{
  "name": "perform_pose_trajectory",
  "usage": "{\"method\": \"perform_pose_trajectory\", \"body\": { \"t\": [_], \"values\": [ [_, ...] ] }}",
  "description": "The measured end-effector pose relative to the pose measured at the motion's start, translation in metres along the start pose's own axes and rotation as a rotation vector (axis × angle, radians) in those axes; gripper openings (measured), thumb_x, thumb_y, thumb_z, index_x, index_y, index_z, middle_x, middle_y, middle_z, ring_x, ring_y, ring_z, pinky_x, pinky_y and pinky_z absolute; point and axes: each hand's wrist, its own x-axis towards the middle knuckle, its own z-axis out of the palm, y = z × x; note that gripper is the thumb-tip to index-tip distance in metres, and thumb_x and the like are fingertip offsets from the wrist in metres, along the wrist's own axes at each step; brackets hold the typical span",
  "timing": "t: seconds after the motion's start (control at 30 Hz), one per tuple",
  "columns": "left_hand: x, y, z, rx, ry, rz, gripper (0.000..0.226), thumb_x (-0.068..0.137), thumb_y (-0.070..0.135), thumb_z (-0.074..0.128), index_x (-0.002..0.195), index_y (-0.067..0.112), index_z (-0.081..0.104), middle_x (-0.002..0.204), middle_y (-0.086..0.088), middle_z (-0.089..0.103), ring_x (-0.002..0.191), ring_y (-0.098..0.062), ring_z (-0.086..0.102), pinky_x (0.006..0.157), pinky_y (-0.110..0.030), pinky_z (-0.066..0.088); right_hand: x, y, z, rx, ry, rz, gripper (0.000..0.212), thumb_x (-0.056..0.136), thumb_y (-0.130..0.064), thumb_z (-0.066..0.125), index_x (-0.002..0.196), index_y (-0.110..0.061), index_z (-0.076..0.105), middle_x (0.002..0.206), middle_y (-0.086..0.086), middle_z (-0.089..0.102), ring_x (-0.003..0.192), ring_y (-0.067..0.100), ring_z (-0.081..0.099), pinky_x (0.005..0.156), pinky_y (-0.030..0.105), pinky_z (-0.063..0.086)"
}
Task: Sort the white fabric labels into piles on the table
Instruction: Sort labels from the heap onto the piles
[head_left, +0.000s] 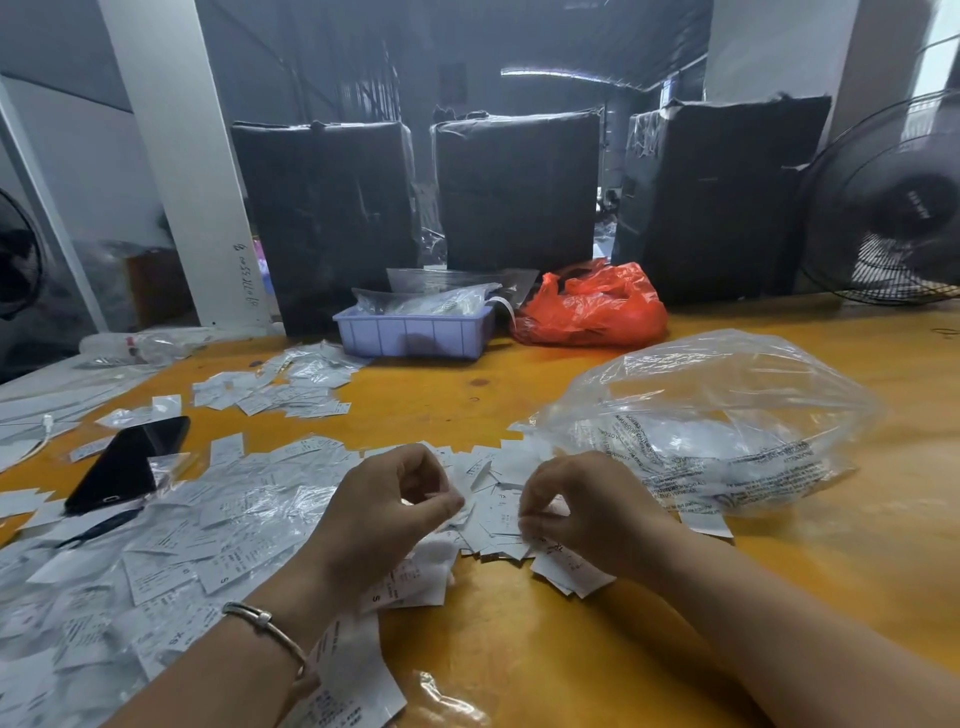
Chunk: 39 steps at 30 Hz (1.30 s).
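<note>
The white fabric labels (498, 499) are spread loosely over the yellow bench (519, 649), mainly across its near left part and its middle near the front edge. A smaller group of labels (275, 389) is seen farther back on the left side.

The left hand (395, 499) is held over the middle heap with fingers curled; a label is pinched between thumb and fingertips. A metal bracelet (265, 623) is worn on the left wrist. The right hand (576, 509) is placed just beside it, fingers likewise curled, and labels at the edge of the heap are pinched. Both forearms are extended from the near edge of the bench.

A black phone (124, 465) is lying among the labels toward the left edge, with a white cable (44, 431) near it. A large clear plastic bag (717, 421) with printed text is resting on the right half of the bench, touching the heap. A pale purple tray (415, 332) holding clear packets is set toward the far edge, with a red plastic bag (592, 306) just beside it on the right. Three black-wrapped boxes (519, 192) are standing along the far edge. A black fan (893, 208) is positioned at the far right corner.
</note>
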Motion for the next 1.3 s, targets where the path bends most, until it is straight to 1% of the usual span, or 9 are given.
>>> {"method": "perform_pose_trajectory", "body": {
  "t": [0.17,0.27,0.43,0.53,0.67,0.93,1.03,1.17,1.3],
  "values": [
    [-0.001,0.003,-0.003,-0.055,0.002,-0.037,0.018,0.077,-0.004,0.067,0.079,0.013,0.065,0.076,0.002,0.075,0.073,-0.011,0.071,0.074,-0.036,0.059,0.001,-0.001,-0.001,0.031,-0.109,0.043,0.051,0.071,-0.044,0.078,0.116,-0.023,0.065,0.112,-0.005,0.064,0.101,0.012,0.059,0.088,0.03,0.047],
    [-0.002,0.004,-0.003,-0.028,0.006,-0.033,0.019,0.076,-0.002,0.068,0.081,0.017,0.067,0.075,0.005,0.074,0.072,-0.009,0.07,0.071,-0.034,0.057,0.001,0.001,-0.001,0.042,-0.074,0.049,0.04,0.074,-0.037,0.078,0.11,-0.024,0.068,0.106,-0.003,0.067,0.097,0.011,0.061,0.083,0.027,0.049],
    [-0.002,0.004,-0.001,0.002,0.006,-0.01,0.013,0.077,0.009,0.074,0.074,0.02,0.071,0.072,0.006,0.072,0.067,-0.003,0.066,0.059,-0.013,0.047,-0.002,0.003,-0.002,0.062,0.008,0.023,0.016,0.079,-0.033,0.074,0.089,-0.021,0.074,0.085,-0.004,0.071,0.078,0.009,0.063,0.073,0.027,0.051],
    [-0.002,0.004,0.0,0.013,-0.007,-0.003,0.011,0.079,0.012,0.075,0.072,0.02,0.071,0.071,0.004,0.07,0.063,-0.002,0.062,0.057,-0.013,0.046,-0.002,0.003,-0.002,0.018,0.032,-0.019,0.015,0.078,-0.033,0.072,0.088,-0.022,0.075,0.085,-0.006,0.072,0.077,0.008,0.064,0.073,0.029,0.051],
    [-0.002,0.006,-0.001,-0.061,-0.04,-0.035,0.01,0.074,0.013,0.081,0.077,0.015,0.072,0.071,-0.003,0.07,0.063,-0.008,0.064,0.06,-0.021,0.05,0.0,0.002,0.0,0.001,-0.024,-0.053,0.039,0.073,-0.044,0.076,0.105,-0.025,0.07,0.098,-0.008,0.069,0.087,0.01,0.063,0.078,0.029,0.05],
    [-0.002,0.006,-0.001,-0.17,-0.088,-0.077,0.024,0.077,0.001,0.076,0.095,0.014,0.068,0.08,-0.004,0.074,0.073,-0.013,0.07,0.067,-0.018,0.054,0.001,0.005,0.002,-0.03,0.103,-0.099,0.009,0.082,-0.027,0.066,0.087,-0.023,0.074,0.087,-0.008,0.072,0.081,0.009,0.063,0.072,0.024,0.044],
    [-0.001,0.007,-0.002,-0.218,-0.095,-0.068,0.01,0.082,0.002,0.072,0.09,0.007,0.068,0.074,-0.003,0.072,0.065,-0.009,0.065,0.06,-0.016,0.051,0.002,0.007,-0.001,0.199,0.238,0.008,0.006,0.078,-0.02,0.069,0.078,-0.024,0.074,0.081,-0.003,0.067,0.073,0.011,0.058,0.066,0.031,0.05],
    [-0.001,0.008,-0.005,-0.3,-0.089,-0.103,0.016,0.08,0.004,0.074,0.083,-0.002,0.06,0.066,-0.005,0.068,0.06,-0.013,0.062,0.058,-0.02,0.052,-0.002,0.01,-0.009,0.815,0.324,0.162,0.013,0.08,-0.002,0.067,0.076,-0.012,0.074,0.05,0.012,0.06,0.042,0.013,0.047,0.042,0.019,0.036],
    [-0.001,0.011,-0.008,-0.402,-0.099,-0.126,0.018,0.076,-0.005,0.072,0.075,0.003,0.056,0.073,-0.013,0.072,0.066,-0.021,0.067,0.061,-0.024,0.055,-0.004,0.011,-0.016,1.131,0.226,0.182,0.016,0.088,-0.002,0.05,0.086,0.001,0.066,0.076,0.019,0.072,0.064,0.027,0.069,0.049,0.022,0.049]
  ]
}}
